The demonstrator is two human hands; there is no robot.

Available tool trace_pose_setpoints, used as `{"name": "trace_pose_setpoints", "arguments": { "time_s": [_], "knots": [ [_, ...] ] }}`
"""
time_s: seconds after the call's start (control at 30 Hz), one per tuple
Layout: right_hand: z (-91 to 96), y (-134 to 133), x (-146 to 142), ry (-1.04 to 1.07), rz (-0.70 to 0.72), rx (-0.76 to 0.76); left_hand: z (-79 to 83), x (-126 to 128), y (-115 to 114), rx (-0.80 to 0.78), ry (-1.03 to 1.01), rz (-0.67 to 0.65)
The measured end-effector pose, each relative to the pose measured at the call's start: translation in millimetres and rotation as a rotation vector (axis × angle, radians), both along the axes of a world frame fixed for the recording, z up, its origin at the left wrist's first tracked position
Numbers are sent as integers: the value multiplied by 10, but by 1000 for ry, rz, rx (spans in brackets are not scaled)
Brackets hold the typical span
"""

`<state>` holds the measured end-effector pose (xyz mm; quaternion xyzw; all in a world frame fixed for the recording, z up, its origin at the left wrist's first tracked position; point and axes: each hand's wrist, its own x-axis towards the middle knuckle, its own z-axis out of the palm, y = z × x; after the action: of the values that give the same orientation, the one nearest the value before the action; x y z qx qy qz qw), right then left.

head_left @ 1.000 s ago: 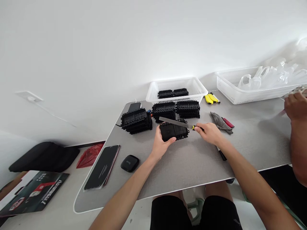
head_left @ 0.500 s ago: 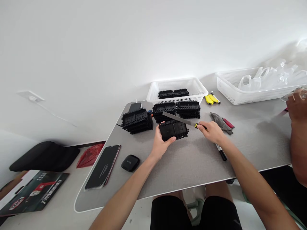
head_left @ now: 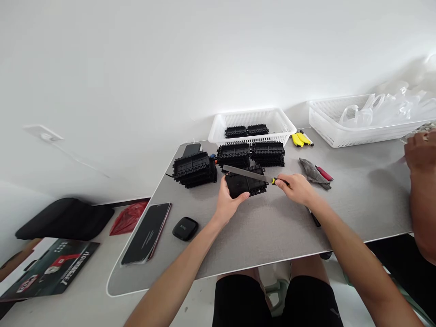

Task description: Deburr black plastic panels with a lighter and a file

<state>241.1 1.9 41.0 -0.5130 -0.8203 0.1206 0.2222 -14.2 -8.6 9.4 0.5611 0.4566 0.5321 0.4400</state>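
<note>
Above the front half of the table, my left hand (head_left: 229, 200) grips a black plastic part (head_left: 240, 185) with toothed edges, the thumb along its near side. My right hand (head_left: 295, 187) is closed around the black-and-yellow handle of a flat metal file (head_left: 248, 174). The file's blade lies across the upper part of the black piece, pointing to the left; whether it touches the surface I cannot tell. Behind my hands stand stacks of similar black parts (head_left: 195, 168), with more stacks (head_left: 267, 153) to their right.
A white basket (head_left: 286, 129) behind the stacks holds more black parts. Another basket (head_left: 368, 136) contains clear plastic bags. A grey cloth (head_left: 312, 172), yellow-handled tool (head_left: 299, 139), phone (head_left: 146, 234) and black case (head_left: 185, 228) lie around. Another person's hand (head_left: 422, 152) is at the right edge.
My right hand has drawn the file slightly to the left and down, so its blade now crosses the black part. My left hand keeps its hold almost unmoved.
</note>
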Motion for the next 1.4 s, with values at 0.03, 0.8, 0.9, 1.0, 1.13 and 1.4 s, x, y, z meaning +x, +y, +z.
{"name": "trace_pose_setpoints", "arguments": {
  "time_s": [0.03, 0.8, 0.9, 1.0, 1.13, 1.4],
  "knots": [
    [-5, 3, 1, -13, -4, 1, -6, -1, 3, 1, -3, 3],
    [0, 15, 47, 1, 7, -24, 50, -3, -42, -34, -28, -1],
    [-6, 46, 117, -3, -45, -8, 61, -5, -45, -64, -42, -2],
    [9, 55, 155, 22, -70, 3, 69, -9, -47, -71, -41, 8],
    [11, 23, 75, 20, 0, -16, 63, -13, -38, -34, -43, 19],
    [17, 54, 154, 25, -84, -7, 61, -13, -32, -65, -33, 19]
  ]
}}
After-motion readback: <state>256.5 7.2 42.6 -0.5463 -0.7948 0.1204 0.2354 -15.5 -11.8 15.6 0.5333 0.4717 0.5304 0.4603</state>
